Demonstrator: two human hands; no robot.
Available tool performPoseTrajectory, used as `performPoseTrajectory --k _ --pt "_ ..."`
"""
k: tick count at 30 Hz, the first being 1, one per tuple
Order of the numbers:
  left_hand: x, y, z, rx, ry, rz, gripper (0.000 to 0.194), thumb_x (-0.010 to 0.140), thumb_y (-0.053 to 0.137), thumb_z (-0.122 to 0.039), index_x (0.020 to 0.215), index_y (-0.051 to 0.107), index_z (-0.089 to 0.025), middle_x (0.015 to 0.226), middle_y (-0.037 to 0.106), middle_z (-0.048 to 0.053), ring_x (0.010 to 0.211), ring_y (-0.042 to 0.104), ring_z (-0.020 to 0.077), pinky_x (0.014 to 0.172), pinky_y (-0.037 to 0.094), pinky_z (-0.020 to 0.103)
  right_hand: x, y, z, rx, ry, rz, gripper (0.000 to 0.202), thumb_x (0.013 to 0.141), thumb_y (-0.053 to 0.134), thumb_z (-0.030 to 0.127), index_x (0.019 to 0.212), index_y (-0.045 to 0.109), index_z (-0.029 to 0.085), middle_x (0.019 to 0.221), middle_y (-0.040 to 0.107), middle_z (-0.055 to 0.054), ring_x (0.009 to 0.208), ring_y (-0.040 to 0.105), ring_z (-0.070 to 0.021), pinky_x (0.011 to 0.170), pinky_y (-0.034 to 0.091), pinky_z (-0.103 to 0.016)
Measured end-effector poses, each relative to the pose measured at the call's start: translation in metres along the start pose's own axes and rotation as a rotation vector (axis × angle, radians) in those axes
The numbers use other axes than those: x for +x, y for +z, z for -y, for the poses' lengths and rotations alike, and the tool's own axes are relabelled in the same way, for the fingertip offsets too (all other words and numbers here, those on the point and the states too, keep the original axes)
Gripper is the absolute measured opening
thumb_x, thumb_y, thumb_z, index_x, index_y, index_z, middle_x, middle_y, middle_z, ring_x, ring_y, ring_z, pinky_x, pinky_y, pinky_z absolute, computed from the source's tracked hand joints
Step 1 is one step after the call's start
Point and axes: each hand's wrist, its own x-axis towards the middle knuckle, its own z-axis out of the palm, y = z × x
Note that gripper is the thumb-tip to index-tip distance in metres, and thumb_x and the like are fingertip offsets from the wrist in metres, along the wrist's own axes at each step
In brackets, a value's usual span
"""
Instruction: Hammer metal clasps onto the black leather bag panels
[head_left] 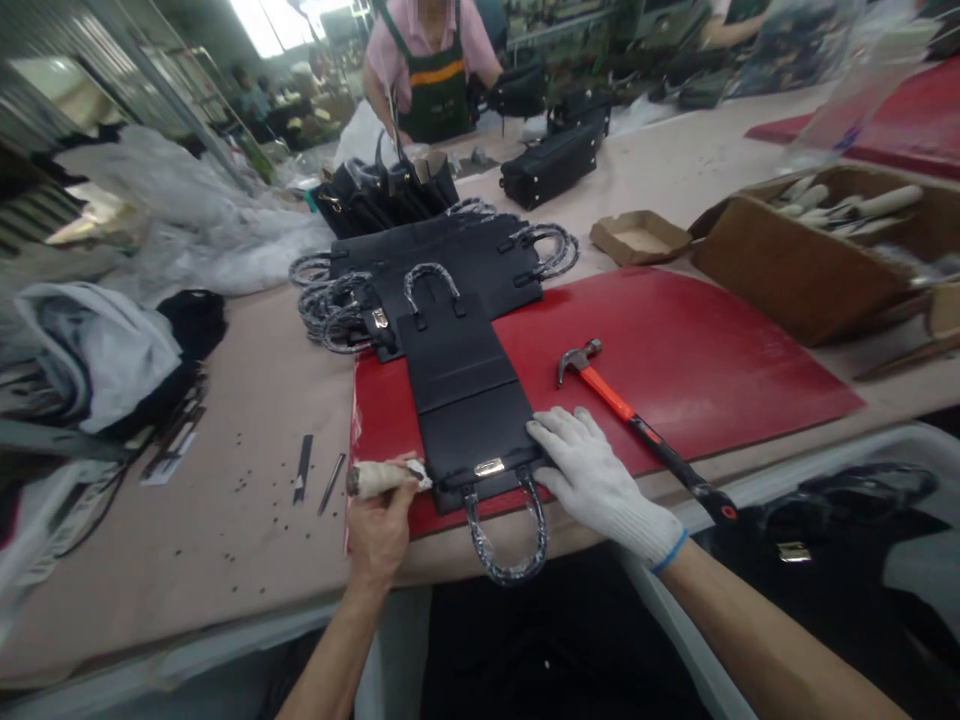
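Note:
A black bag panel (472,400) with plastic-wrapped handles and a gold clasp (490,467) lies on a red mat (675,350). Bare and bent around a pale wrapped tool (379,478), my left hand (381,520) is at the panel's lower left corner; the tool's right tip meets the panel edge. In a white glove, my right hand (589,480) rests with outstretched fingers on the panel's right edge. A claw hammer (637,425) with an orange and black handle lies to the right of the panel.
More black panels (442,255) with wrapped handles are stacked behind. Black bags (555,160) stand farther back, near a person in an apron (435,85). Cardboard boxes (802,265) sit at right. A metal rod (331,485) and dark strip (303,468) lie left.

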Motion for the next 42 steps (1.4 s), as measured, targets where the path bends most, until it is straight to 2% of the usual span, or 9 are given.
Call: performPoseTrajectory --k 2,4,7,11,14,20,24,30,42 --pt "0.000 0.003 -0.007 -0.045 0.006 -0.004 0.028 0.084 0.078 -0.041 0.097 0.072 -0.018 0.108 0.079 0.011 0.100 0.077 0.0290 0.093 0.065 0.045 0.001 0.000 0.000 0.019 0.017 -0.005 0.053 0.089 0.064 0.019 0.142 0.061 0.016 0.151 0.057 -0.015 0.143 0.048 -0.0348 0.126 0.025 -0.062" --pt "-0.004 0.014 -0.016 -0.074 0.012 0.064 0.026 0.085 0.079 -0.039 0.099 0.072 -0.018 0.114 0.077 0.012 0.105 0.076 0.0298 0.098 0.063 0.047 0.002 0.001 0.000 0.032 0.023 -0.015 0.052 0.088 0.066 0.018 0.140 0.061 0.017 0.151 0.058 -0.014 0.142 0.049 -0.0345 0.126 0.026 -0.063" --pt "-0.010 0.041 -0.030 -0.093 0.019 0.144 0.023 0.087 0.079 -0.034 0.101 0.073 -0.018 0.118 0.077 0.012 0.111 0.074 0.0299 0.105 0.059 0.049 0.001 0.003 -0.002 0.054 0.011 -0.018 0.055 0.087 0.067 0.016 0.141 0.060 0.017 0.150 0.059 -0.013 0.143 0.048 -0.0338 0.126 0.025 -0.063" --pt "-0.009 0.080 -0.038 -0.137 -0.019 0.209 0.021 0.084 0.080 -0.030 0.100 0.074 -0.017 0.118 0.077 0.012 0.110 0.074 0.0279 0.103 0.061 0.046 -0.001 0.002 -0.005 0.109 -0.003 -0.015 0.061 0.085 0.067 0.013 0.144 0.055 0.018 0.148 0.060 -0.013 0.143 0.050 -0.0319 0.127 0.024 -0.064" --pt "-0.003 0.095 -0.039 -0.144 -0.046 0.238 0.023 0.082 0.081 -0.028 0.101 0.075 -0.017 0.118 0.077 0.011 0.109 0.075 0.0271 0.103 0.061 0.045 -0.002 0.001 -0.006 0.147 -0.009 -0.032 0.062 0.084 0.067 0.013 0.144 0.055 0.017 0.146 0.062 -0.014 0.141 0.052 -0.0319 0.126 0.026 -0.064" --pt "0.004 0.097 -0.041 -0.173 -0.031 0.288 0.021 0.078 0.083 -0.022 0.097 0.075 -0.018 0.115 0.079 0.010 0.107 0.076 0.0263 0.097 0.064 0.042 -0.002 0.006 -0.005 0.154 0.015 -0.110 0.063 0.083 0.071 0.016 0.145 0.056 0.014 0.142 0.065 -0.017 0.136 0.057 -0.0334 0.125 0.029 -0.064" --pt "0.003 0.095 -0.044 -0.143 -0.007 0.300 0.021 0.077 0.084 -0.019 0.097 0.075 -0.018 0.116 0.079 0.011 0.108 0.076 0.0255 0.100 0.063 0.041 -0.001 0.006 -0.003 0.143 0.027 -0.125 0.066 0.081 0.073 0.017 0.145 0.056 0.011 0.140 0.065 -0.019 0.136 0.057 -0.0354 0.125 0.031 -0.063" --pt "0.004 0.094 -0.046 -0.091 0.056 0.350 0.020 0.078 0.083 -0.017 0.097 0.075 -0.018 0.117 0.079 0.012 0.109 0.076 0.0253 0.103 0.062 0.042 0.000 0.002 -0.002 0.131 0.026 -0.117 0.066 0.081 0.072 0.017 0.144 0.057 0.011 0.138 0.066 -0.019 0.133 0.057 -0.0366 0.123 0.032 -0.065" --pt "0.005 0.095 -0.045 -0.044 0.091 0.372 0.018 0.083 0.081 -0.022 0.098 0.073 -0.017 0.118 0.078 0.013 0.110 0.076 0.0266 0.102 0.062 0.044 -0.001 0.003 -0.003 0.157 0.037 -0.095 0.065 0.081 0.069 0.016 0.145 0.057 0.013 0.140 0.065 -0.017 0.135 0.056 -0.0358 0.124 0.030 -0.065"
